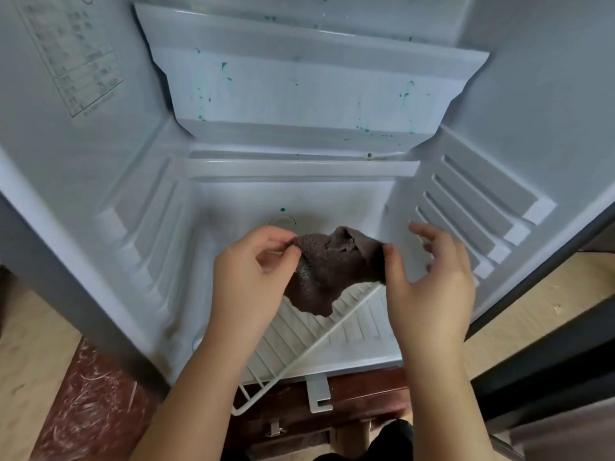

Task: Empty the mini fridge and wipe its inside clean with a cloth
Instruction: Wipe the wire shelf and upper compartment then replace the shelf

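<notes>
The mini fridge [100,181] stands open in front of me, its white inside holding no food. A dark brown cloth [332,267] hangs between my hands over the fridge floor. My left hand [253,277] pinches the cloth's left edge with thumb and forefinger. My right hand [429,284] holds the cloth's right edge with its thumb, the other fingers spread. Green stains [226,71] speckle the back panel, and one green dot [283,209] lies on the floor.
A white wire shelf [299,347] lies tilted on the fridge floor, its corner sticking out over the front edge. Ribbed shelf rails [476,207] line both side walls. A label sheet [73,58] is on the left wall. The dark door edge [545,344] stands at right.
</notes>
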### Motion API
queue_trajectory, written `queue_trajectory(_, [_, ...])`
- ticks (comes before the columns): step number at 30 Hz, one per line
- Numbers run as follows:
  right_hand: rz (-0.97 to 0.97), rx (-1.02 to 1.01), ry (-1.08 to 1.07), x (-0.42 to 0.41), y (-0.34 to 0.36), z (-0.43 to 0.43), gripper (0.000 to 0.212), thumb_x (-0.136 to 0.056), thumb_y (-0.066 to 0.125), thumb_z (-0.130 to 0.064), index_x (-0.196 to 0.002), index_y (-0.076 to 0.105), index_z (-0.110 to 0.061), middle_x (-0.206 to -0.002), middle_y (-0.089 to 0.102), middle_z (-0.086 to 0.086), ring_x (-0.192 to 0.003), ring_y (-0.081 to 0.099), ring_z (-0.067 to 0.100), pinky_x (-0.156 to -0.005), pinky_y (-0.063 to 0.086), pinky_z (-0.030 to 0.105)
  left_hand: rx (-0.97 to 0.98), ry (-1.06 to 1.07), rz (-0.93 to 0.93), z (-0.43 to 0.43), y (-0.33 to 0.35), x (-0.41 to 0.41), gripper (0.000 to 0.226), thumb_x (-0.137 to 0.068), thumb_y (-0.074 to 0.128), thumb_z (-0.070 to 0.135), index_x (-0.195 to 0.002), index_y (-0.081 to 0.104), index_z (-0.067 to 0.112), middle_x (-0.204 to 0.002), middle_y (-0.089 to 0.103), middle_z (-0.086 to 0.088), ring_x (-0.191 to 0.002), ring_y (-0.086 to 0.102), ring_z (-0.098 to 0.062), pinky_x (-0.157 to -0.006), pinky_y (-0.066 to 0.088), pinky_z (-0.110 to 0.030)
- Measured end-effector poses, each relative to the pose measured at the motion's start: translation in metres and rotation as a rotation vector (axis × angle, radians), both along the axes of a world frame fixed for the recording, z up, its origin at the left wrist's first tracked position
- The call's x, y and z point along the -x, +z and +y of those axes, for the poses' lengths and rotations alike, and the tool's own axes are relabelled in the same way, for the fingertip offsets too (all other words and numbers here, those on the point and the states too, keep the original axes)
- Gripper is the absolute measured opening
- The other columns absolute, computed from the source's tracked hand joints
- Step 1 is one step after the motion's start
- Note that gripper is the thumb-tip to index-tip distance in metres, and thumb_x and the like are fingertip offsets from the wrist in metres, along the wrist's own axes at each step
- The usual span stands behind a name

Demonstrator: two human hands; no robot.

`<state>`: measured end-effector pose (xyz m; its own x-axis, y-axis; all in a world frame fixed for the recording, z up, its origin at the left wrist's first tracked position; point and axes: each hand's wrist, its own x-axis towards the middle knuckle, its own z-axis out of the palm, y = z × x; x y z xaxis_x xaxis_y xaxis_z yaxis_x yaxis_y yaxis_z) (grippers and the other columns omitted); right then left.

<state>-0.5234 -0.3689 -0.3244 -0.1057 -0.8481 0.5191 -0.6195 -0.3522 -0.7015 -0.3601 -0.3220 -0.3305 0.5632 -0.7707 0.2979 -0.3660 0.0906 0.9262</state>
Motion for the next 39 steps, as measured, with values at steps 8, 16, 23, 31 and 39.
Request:
queue_trajectory(8, [-0.067,-0.118,0.576,-0.027,-0.011,0.013,0.037,-0.082,0.068,-0.029,-0.117,0.057,-0.026,-0.11,0.062,-0.017,-0.105,0.058,0.0,-0.086,0.043,0.01,0.106,-0.183,0.369,0.002,0.006,0.005,0.021,-0.088,0.06,-0.002,-0.084,0.066,0.018,-0.078,0.073,0.004,-0.074,0.069,-0.009,-0.069,0.053,-0.019])
queue_trajectory(16, [-0.322,-0.158,0.697,-0.022,-0.002,0.015,0.036,-0.092,0.059,-0.024,-0.127,0.058,-0.028,-0.118,0.066,-0.009,-0.112,0.061,0.013,-0.092,0.049,0.026,0.209,-0.329,0.612,-0.003,0.013,0.01,0.021,-0.094,0.048,-0.004,-0.091,0.06,0.014,-0.084,0.072,0.004,-0.084,0.069,-0.012,-0.074,0.053,-0.02])
queue_trajectory(23, [-0.444,-0.203,0.609,-0.02,0.022,0.013,0.035,-0.082,0.071,0.0,-0.101,0.06,-0.028,-0.094,0.069,-0.003,-0.085,0.066,0.017,-0.078,0.055,0.036,0.156,-0.422,0.633,-0.008,0.023,0.024,0.02,-0.093,0.051,0.002,-0.092,0.062,0.019,-0.084,0.07,0.005,-0.077,0.064,-0.007,-0.064,0.048,-0.02])
queue_trajectory(31, [-0.517,0.196,-0.014,-0.01,0.071,-0.053,0.023,-0.08,0.072,-0.015,-0.1,0.062,-0.02,-0.091,0.064,-0.013,-0.087,0.06,0.001,-0.082,0.047,0.018,0.114,-0.158,0.087,-0.012,0.018,0.001,0.032,-0.092,0.059,0.012,-0.112,0.05,0.035,-0.112,0.062,0.018,-0.105,0.056,0.005,-0.079,0.041,-0.007])
queue_trajectory(39, [-0.407,0.49,-0.178,-0.046,0.081,-0.108,0.022,-0.081,0.065,-0.005,-0.102,0.064,-0.001,-0.11,0.055,0.008,-0.1,0.054,0.011,-0.09,0.028,-0.002,0.08,0.09,-0.131,-0.014,0.014,-0.017,0.025,-0.092,0.056,0.011,-0.115,0.056,0.023,-0.11,0.061,0.012,-0.11,0.054,-0.01,-0.081,0.035,-0.017])
